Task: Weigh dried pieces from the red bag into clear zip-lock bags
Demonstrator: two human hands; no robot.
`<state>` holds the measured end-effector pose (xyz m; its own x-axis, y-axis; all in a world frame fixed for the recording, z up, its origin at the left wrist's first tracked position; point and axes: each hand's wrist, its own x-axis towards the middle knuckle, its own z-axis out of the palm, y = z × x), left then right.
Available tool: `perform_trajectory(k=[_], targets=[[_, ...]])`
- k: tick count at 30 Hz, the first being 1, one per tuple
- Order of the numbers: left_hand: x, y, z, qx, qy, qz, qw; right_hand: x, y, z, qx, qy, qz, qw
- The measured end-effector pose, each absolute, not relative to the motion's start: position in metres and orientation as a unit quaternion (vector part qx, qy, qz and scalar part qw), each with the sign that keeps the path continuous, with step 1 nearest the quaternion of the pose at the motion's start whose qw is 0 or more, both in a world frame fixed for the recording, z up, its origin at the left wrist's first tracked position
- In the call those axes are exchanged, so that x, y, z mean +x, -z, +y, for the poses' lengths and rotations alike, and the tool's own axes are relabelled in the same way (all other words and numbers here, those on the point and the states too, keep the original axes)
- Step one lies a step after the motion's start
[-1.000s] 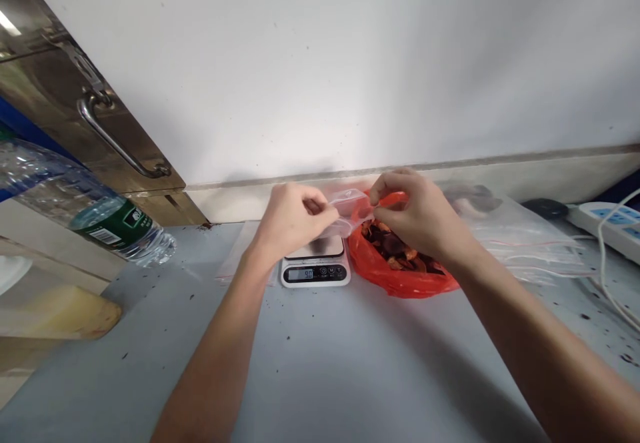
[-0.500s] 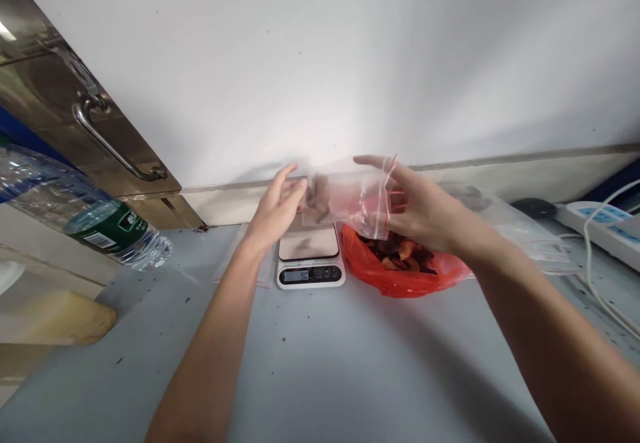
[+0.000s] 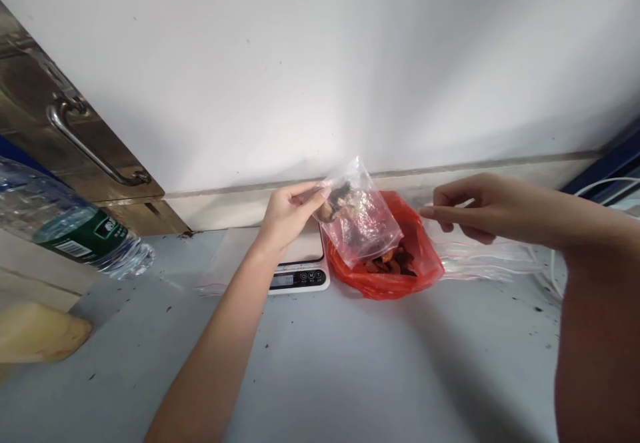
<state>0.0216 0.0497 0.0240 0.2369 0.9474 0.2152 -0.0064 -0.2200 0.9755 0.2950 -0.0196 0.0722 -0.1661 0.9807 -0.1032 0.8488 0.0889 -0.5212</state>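
Note:
My left hand (image 3: 293,219) pinches a clear zip bag (image 3: 367,226) by one end, with brown dried pieces inside. The bag hangs tilted over the left part of a red plastic bag (image 3: 370,287), which holds dark and orange-brown dried pieces (image 3: 393,261). At the red bag's right rim is my right hand (image 3: 480,209), its fingers loosely bent and apart with nothing visible in them. Whether its thumb tip touches the rim I cannot tell. Partly hidden by my left hand and forearm, a white digital scale (image 3: 305,277) reads about 0.0.
Flat clear bags (image 3: 480,259) lie right of the red bag, and another clear bag (image 3: 225,256) lies left of the scale. A water bottle (image 3: 95,236) and a yellowish container (image 3: 45,329) are at the left. A white cable (image 3: 553,273) runs on the right.
The zip bag has passed from my right hand to my left and is off the scale. My right hand has moved right. The red bag's rim stands higher, and the scale reading has dropped.

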Motion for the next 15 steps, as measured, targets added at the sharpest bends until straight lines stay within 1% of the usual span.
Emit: perform_trajectory(k=[5, 8, 11, 15], targets=[[0.04, -0.018, 0.049, 0.646, -0.518, 0.334, 0.451, 0.292, -0.071, -0.018, -0.636, -0.217, -0.725, 0.151], [0.045, -0.02, 0.046, 0.648, -0.545, 0.309, 0.433, 0.287, -0.068, -0.013, -0.638, -0.212, -0.718, 0.179], [0.045, -0.027, 0.041, 0.661, -0.564, 0.268, 0.416, 0.279, -0.067, -0.009, -0.686, -0.193, -0.671, 0.205], [0.042, -0.034, 0.034, 0.678, -0.559, 0.26, 0.402, 0.268, -0.066, -0.007, -0.724, -0.16, -0.639, 0.206]])
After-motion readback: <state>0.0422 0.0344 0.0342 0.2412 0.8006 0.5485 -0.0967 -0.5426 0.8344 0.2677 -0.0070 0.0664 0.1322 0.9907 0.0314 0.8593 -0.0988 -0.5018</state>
